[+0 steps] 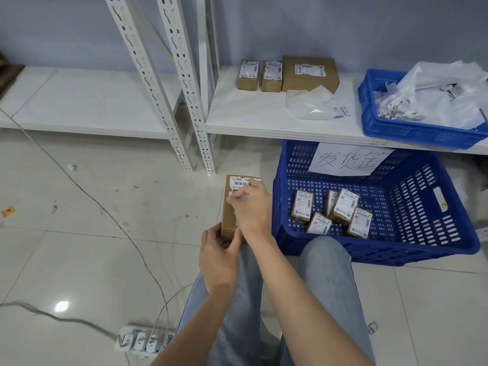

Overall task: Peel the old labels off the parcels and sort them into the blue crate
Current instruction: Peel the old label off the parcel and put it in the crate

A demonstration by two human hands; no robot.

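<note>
At far left, a white metal shelf board [87, 101] sits low against the grey wall, and a thin grey cable [87, 191] runs across the glossy pale floor tiles down to a white power strip [140, 340] near the bottom edge. Two white perforated steel uprights [169, 83] lean through the middle of the view. Just right of them, over the person's jeans-clad knees, a long brown cardboard parcel [229, 212] is held pointing away from the camera. The left hand [219, 256] grips its near end, fingers and thumb curled round the corners. The right hand [252, 207] lies over the top face with its fingertips curled, pinching the edge of the white barcode label [239, 184] stuck at the far end; how much of the label has lifted cannot be told. Above, on the lower white shelf [250, 114], stand two small brown boxes [260, 75] with labels and a larger flat brown box [310, 73], with a crumpled sheet of clear backing film [311, 104] in front of them. Right of the hands, on the floor, a large blue perforated plastic crate [422, 207] bears a handwritten paper sign [348, 159] on its far wall and holds five small labelled parcels [335, 212]. At far right on the shelf, a smaller blue plastic basket [412, 130] is heaped with white label waste [443, 93].
</note>
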